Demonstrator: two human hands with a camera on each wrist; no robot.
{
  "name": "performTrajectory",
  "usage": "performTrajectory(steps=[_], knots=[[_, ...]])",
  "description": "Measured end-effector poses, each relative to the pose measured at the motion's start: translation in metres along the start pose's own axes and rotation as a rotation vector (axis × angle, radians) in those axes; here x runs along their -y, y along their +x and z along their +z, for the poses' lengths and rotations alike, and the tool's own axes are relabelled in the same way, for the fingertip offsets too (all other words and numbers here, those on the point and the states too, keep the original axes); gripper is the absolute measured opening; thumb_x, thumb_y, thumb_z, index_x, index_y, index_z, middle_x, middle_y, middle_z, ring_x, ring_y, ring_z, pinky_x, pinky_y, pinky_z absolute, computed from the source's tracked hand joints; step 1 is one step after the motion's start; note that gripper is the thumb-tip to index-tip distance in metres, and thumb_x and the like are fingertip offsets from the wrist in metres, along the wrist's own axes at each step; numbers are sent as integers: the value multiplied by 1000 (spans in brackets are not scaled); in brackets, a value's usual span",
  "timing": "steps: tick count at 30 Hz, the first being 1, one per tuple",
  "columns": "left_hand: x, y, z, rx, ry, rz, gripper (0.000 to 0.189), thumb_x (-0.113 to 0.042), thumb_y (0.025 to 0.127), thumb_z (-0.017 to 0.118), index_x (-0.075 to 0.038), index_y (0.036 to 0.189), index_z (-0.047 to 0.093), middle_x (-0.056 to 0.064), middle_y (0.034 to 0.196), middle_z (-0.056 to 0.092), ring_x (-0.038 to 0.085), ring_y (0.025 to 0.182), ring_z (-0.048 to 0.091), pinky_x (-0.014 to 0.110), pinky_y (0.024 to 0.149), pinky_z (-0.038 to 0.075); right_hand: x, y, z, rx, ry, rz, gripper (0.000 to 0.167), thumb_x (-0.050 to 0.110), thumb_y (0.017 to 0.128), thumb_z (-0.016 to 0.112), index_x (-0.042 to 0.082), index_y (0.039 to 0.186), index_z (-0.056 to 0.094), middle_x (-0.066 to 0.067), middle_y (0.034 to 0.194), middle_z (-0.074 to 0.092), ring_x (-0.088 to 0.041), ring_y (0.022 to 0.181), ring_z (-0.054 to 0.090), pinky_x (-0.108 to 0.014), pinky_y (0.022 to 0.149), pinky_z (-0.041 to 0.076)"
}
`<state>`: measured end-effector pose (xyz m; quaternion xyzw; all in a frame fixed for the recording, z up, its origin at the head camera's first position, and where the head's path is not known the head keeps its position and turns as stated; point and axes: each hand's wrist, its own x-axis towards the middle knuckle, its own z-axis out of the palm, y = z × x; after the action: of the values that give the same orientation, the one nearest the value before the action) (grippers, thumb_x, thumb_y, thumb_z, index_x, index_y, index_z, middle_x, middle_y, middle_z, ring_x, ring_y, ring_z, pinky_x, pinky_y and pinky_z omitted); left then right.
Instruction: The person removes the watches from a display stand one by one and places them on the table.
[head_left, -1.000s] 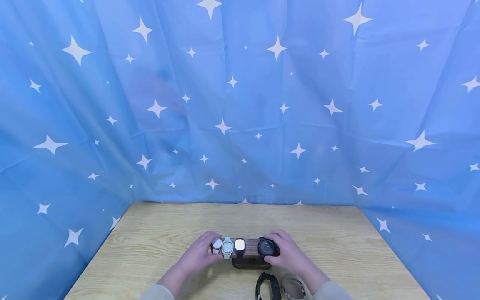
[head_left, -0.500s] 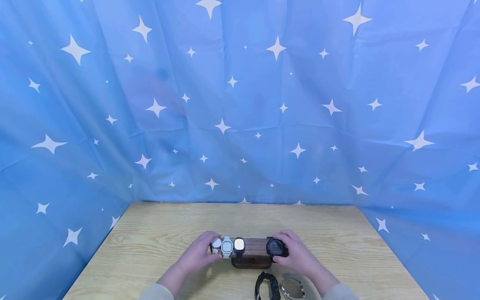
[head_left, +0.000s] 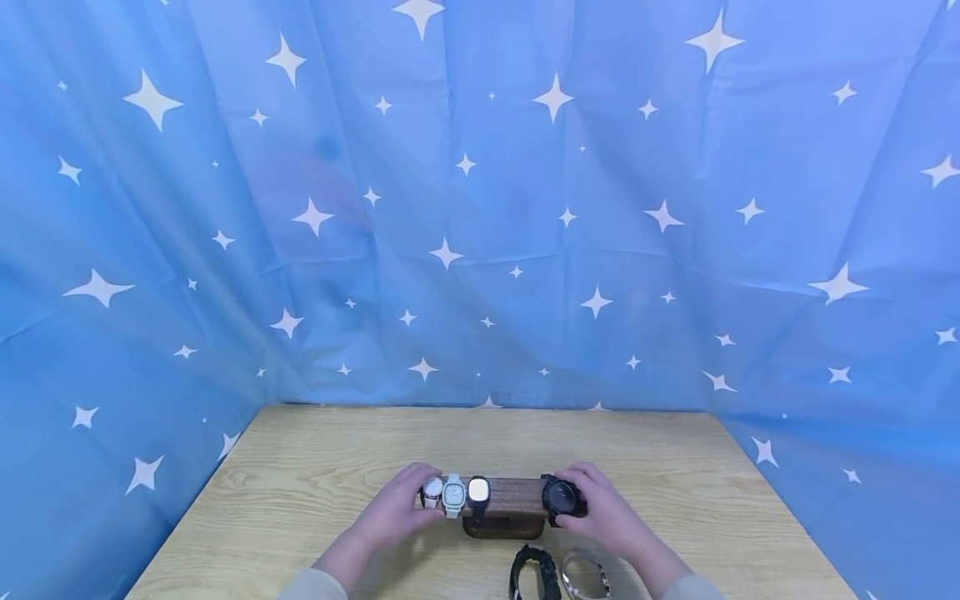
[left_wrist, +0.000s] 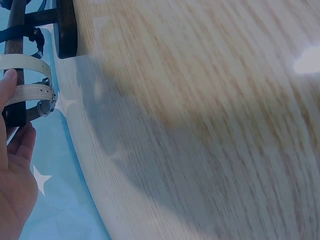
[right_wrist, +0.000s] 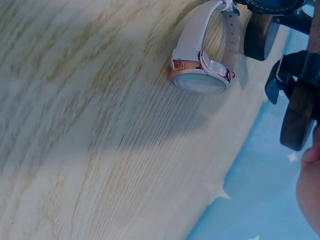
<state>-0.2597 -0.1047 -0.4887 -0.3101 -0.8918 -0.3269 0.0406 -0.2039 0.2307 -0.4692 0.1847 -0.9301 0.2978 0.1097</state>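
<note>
A dark wooden watch stand (head_left: 517, 493) lies crosswise before me, its bar raised on a base (head_left: 504, 527). Around the bar's left part are a small round watch (head_left: 432, 488), a pale square watch (head_left: 453, 493) and a dark-strapped watch (head_left: 478, 492) with a bright face. My left hand (head_left: 397, 507) grips the bar's left end, thumb in front beside the round watch. Near the right end, my right hand (head_left: 602, 515) holds a black watch (head_left: 561, 497) looped around the bar, thumb in front. In the right wrist view, much of that hand is out of frame.
On the wooden table (head_left: 337, 442), nearer me, stand another black watch (head_left: 551, 573) and a pale-strapped watch (head_left: 587, 577), whose rose-gold case (right_wrist: 200, 80) shows in the right wrist view. A blue star-patterned curtain (head_left: 480, 208) surrounds the table's back and sides.
My right hand has slid the black watch rightward along the bar, widening the bare stretch beside the bright-faced watch. My left hand has stayed at the left end.
</note>
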Motion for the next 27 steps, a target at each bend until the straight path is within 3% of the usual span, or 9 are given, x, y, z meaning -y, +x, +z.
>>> performTrajectory(steps=[6,11,16,27], knots=[[0,0,0,-1,0,9,56,-28,77,75,-6,125,54,1,119,55,20,108,54,42,95,46,1,-1,0,-2,-24,30,62,18,68,83,2,122,57,-11,119,51,-32,106,51,-49,87,49],[-1,0,0,-4,-6,8,57,-27,77,75,-5,125,54,1,119,55,20,107,54,42,94,46,6,2,1,11,-128,8,70,27,65,85,7,126,56,-12,122,51,-35,105,48,-51,83,45],[0,0,1,-5,-3,4,58,-28,77,75,-5,125,54,2,120,55,20,107,54,42,94,46,6,3,1,-7,-182,-34,63,20,65,84,10,122,59,-8,116,53,-30,96,48,-46,77,46],[0,-1,1,-8,-1,14,58,-28,77,75,-3,125,54,2,119,56,20,107,54,41,94,46,-6,-5,-6,-51,-183,-15,60,16,63,85,8,117,60,-10,115,54,-31,97,49,-44,75,48]])
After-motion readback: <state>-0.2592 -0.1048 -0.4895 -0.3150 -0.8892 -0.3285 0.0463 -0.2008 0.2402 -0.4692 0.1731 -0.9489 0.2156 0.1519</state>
